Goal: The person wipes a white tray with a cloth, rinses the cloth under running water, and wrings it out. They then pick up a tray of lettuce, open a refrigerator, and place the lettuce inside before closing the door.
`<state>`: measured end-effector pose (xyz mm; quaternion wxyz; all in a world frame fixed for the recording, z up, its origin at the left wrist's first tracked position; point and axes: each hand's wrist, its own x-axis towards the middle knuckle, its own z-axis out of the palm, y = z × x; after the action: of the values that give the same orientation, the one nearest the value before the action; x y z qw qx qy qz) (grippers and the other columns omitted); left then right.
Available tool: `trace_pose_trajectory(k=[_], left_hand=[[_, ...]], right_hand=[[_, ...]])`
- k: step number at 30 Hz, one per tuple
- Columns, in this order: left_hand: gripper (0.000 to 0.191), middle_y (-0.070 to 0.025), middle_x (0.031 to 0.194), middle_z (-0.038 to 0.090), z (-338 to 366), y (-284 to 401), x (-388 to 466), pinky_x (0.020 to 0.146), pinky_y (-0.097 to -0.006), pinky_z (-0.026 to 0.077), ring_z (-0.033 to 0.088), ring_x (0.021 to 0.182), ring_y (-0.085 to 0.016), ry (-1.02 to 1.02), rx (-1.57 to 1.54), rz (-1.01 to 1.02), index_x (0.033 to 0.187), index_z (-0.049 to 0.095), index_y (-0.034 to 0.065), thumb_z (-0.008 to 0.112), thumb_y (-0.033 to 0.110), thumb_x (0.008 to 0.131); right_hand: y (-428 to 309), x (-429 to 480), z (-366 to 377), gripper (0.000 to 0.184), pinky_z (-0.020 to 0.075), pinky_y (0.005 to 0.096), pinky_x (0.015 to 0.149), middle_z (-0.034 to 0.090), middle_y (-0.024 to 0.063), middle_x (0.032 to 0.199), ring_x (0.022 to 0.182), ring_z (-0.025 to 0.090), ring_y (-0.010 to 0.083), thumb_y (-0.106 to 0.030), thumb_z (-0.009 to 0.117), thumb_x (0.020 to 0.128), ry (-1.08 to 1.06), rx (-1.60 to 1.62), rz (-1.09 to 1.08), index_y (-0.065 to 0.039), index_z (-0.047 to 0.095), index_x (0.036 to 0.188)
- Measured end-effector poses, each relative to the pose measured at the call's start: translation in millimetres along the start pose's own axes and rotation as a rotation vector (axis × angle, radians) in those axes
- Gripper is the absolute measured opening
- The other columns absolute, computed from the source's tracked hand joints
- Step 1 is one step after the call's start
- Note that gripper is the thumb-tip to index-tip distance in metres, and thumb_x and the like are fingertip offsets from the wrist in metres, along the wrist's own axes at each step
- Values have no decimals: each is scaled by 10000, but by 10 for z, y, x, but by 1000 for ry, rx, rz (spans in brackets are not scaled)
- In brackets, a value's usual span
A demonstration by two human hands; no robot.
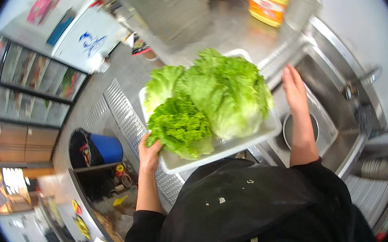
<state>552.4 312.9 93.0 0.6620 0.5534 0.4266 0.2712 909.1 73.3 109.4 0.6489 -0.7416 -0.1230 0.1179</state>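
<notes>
A white plastic tray [184,165] is in front of my body, loaded with leafy green lettuce. Large pale-based lettuce [228,92] fills its right side, and a smaller curly lettuce [183,122] lies at the front left. More lettuce leaves [162,83] sit at the back left. My left hand [150,153] grips the tray's left rim, its fingers partly hidden by leaves. Apart from the tray, my right hand [294,88] extends beside its right end, above the edge of a stainless steel sink [324,95], holding nothing.
A round metal container [290,133] sits in the sink, below a faucet [350,90]. A yellow plastic jug [268,1] stands on the steel counter [226,27] beyond. A blue bin [107,148] with a black liner is at left. White plates [370,190] are stacked low at right.
</notes>
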Motion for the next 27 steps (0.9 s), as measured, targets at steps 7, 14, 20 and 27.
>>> trace_pose_trajectory(k=[7, 14, 20, 27], left_hand=[[405, -66, 929, 580, -160, -83, 141, 736, -280, 455, 557, 815, -145, -151, -62, -168, 1070, 478, 11, 686, 116, 738], [369, -48, 915, 585, -1190, 21, 876, 797, -281, 422, 533, 864, -133, -346, -167, -135, 1009, 519, 29, 680, 245, 756], [399, -68, 960, 565, -2140, 355, 1571, 800, -273, 416, 525, 896, -139, -257, -43, -99, 992, 520, 25, 708, 267, 736], [440, -62, 924, 560, -2986, 560, 2299, 764, -260, 407, 511, 870, -127, -78, -253, -170, 1022, 480, 30, 706, 288, 745]], right_hand=[[89, 211, 593, 565, 452, 309, 731, 599, 114, 950, 807, 559, 188, -472, 509, 854, -108, 211, 456, 61, 550, 1038], [-289, -188, 1596, 472, 475, 313, 670, 586, 110, 857, 748, 573, 191, -453, 527, 850, 48, 209, 441, 15, 547, 915], [-398, -210, 2974, 488, 469, 336, 780, 576, 117, 1080, 936, 571, 226, -403, 473, 890, -116, 343, 460, 20, 514, 1130], [-360, 292, 4599, 450, 448, 345, 840, 555, 94, 1143, 1007, 549, 231, -371, 450, 906, -319, 339, 547, -19, 498, 1182]])
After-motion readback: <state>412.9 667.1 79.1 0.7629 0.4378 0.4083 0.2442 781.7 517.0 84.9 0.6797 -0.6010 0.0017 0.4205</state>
